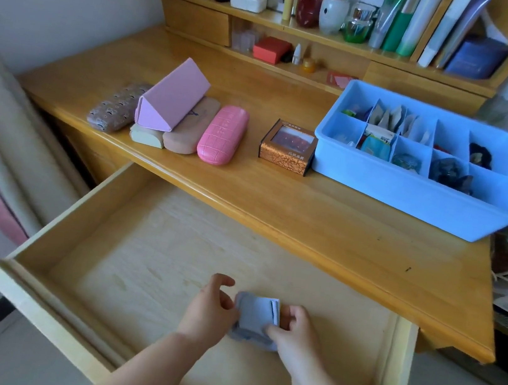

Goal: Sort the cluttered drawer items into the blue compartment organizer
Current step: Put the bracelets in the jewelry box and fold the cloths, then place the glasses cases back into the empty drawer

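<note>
From the head view, my left hand [210, 309] and right hand [295, 328] both pinched a small blue packet [257, 315] over the drawer [140, 241]. I judged it the last item; next, lifting it into the organizer [411, 189] on the bench [308, 220]. No writing was readable.

1. Left hand [212, 309] reaches over the open drawer [50, 247], fingers curled (loosely), touching the grey cloth [255, 316].
2. Right hand [292, 333] pinches the cloth's near edge.
</note>
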Demonstrator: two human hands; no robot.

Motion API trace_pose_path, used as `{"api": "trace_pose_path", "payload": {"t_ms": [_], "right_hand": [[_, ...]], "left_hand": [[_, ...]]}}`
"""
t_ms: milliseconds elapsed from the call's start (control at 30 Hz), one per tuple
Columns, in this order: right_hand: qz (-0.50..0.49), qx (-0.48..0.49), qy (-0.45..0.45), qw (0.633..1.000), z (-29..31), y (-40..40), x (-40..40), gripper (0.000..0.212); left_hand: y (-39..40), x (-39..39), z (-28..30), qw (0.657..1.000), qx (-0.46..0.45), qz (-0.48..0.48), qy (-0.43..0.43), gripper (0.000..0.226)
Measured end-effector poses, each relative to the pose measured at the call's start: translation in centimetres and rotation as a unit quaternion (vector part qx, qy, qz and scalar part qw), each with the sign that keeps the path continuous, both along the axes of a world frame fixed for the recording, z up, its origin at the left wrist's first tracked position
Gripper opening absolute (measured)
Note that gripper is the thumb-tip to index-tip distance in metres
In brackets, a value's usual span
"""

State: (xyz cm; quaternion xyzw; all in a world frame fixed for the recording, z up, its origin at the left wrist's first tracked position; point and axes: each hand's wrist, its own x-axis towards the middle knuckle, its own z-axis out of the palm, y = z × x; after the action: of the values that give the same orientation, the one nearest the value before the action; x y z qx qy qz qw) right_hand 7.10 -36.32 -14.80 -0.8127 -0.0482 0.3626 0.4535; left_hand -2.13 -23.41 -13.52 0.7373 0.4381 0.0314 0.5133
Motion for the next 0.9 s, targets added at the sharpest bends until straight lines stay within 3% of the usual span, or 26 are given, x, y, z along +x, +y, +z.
{"api": "trace_pose_path", "payload": {"t_ms": [100, 267, 433, 533, 667, 733, 900], "right_hand": [[0.017, 0.004, -0.005, 1.000, -0.5, 1.1, -0.9, 0.030], [0.095, -0.098, -0.088, 0.987, -0.5, 1.8, -0.8, 0.042], [0.148, -0.037, -0.164, 0.975, 2.7, 0.6, -0.3, 0.028], [0.201, 0.077, -0.282, 0.935, 7.6, 1.2, -0.1, 0.017], [0.243, 0.146, -0.464, 0.839, 14.0, 6.0, 1.7, 0.009], [0.259, 0.126, -0.478, 0.830, 15.1, 9.3, 3.1, 0.006], [0.295, 0.048, -0.422, 0.856, 12.7, 13.1, 5.2, 0.020]], "left_hand": [[1.4, -0.7, -0.1, 0.999, 0.042, 0.001, 0.011, 0.041], [2.4, -1.3, -0.4, 0.994, 0.068, -0.044, 0.076, 0.043], [3.6, -2.3, 1.2, 0.995, 0.095, 0.002, 0.028, 0.035], [6.0, -3.2, 3.8, 0.987, 0.149, 0.033, -0.058, 0.023], [11.4, -3.3, 8.0, 0.963, 0.221, 0.079, -0.134, 0.020], [14.4, -3.1, 9.7, 0.954, 0.235, 0.106, -0.155, 0.021], [21.6, -2.3, 11.3, 0.940, 0.277, 0.151, -0.132, 0.015]]}}
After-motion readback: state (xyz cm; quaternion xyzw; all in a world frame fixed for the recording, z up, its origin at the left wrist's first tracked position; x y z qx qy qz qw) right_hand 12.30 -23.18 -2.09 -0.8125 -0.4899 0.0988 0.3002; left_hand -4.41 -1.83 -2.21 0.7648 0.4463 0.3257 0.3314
